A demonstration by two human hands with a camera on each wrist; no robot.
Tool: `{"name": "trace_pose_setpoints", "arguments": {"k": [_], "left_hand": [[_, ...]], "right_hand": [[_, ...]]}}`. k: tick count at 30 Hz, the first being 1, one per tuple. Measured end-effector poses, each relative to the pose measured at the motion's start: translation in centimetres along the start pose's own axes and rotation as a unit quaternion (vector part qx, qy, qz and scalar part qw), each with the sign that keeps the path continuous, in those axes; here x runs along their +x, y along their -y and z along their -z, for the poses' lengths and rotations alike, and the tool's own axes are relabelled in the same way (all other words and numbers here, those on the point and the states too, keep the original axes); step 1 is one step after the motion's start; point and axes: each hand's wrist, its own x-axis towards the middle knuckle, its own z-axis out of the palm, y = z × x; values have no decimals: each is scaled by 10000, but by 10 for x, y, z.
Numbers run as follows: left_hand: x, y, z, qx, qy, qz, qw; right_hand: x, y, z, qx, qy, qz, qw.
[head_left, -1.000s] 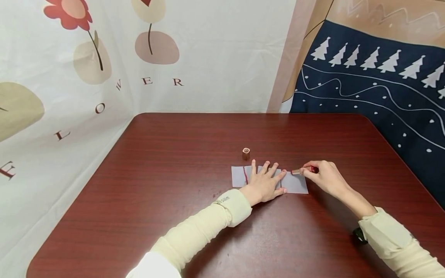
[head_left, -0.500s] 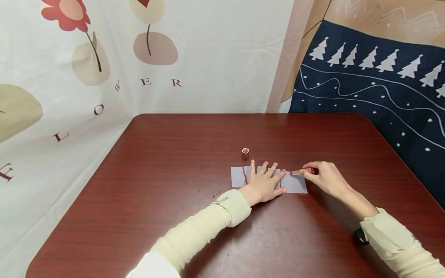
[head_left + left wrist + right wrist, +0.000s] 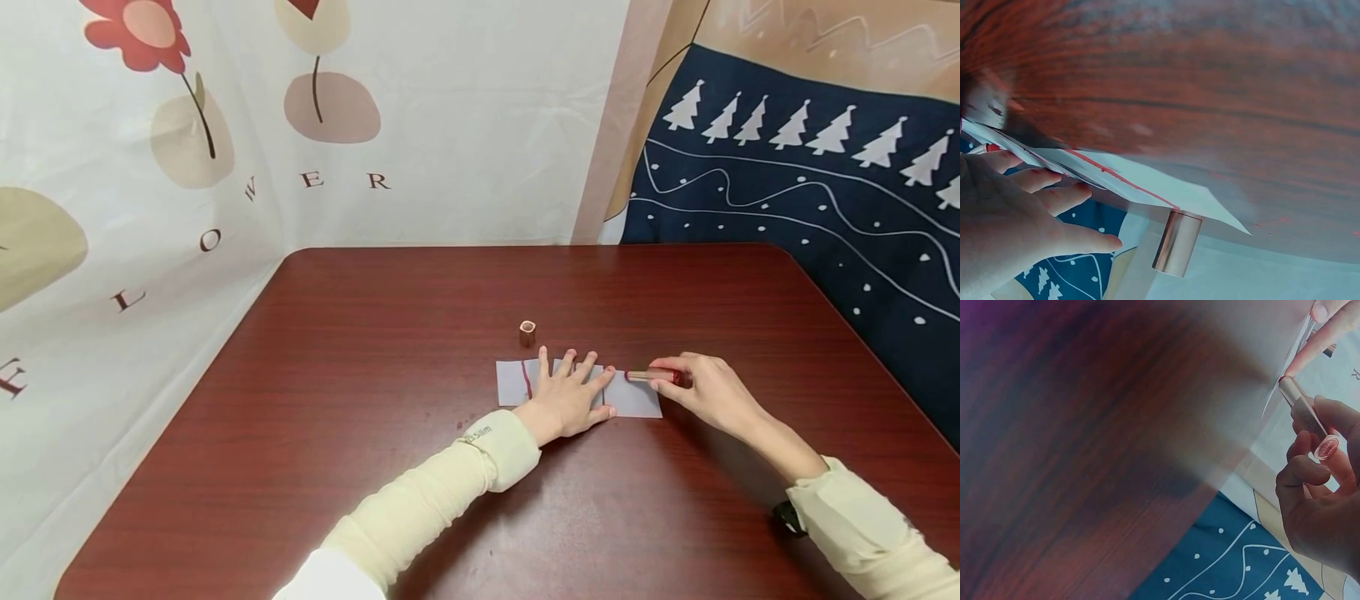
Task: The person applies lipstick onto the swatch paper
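Observation:
My left hand (image 3: 566, 402) lies with fingers spread over a folded white strip of paper (image 3: 636, 402), holding it against the table. A red line (image 3: 527, 379) runs across the paper's left section; much of the middle is hidden under the hand. My right hand (image 3: 716, 392) pinches a lipstick (image 3: 1309, 417) between thumb and fingers. Its red tip meets the paper's right section, close to the upper edge. Behind the strip stands the lipstick's shiny coppery cap (image 3: 527, 334), which also shows beside the red line in the left wrist view.
The dark red-brown wooden table (image 3: 337, 417) has rounded far corners. A white cloth with flower prints (image 3: 480, 125) hangs behind and to the left, a navy one with white trees (image 3: 787, 192) to the right. Small red specks (image 3: 463, 423) dot the tabletop near the left cuff.
My right hand has shifted slightly and the lipstick lies a little flatter, more of its tube showing. The left hand stays in place on the paper. The whole view has drifted slightly.

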Motion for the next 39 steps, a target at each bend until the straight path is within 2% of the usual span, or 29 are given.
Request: {"name": "trace_pose_setpoints", "arguments": {"k": [10, 30, 39], "left_hand": [[1, 0, -3, 207, -108, -46, 9997], [1, 0, -2, 160, -78, -63, 9998], [0, 0, -2, 93, -83, -77, 9999]], "right_hand": [[-1, 0, -2, 6, -84, 148, 9999], [-5, -1, 1, 55, 0, 288, 9996], [-7, 0, 1, 52, 53, 221, 9997]]}}
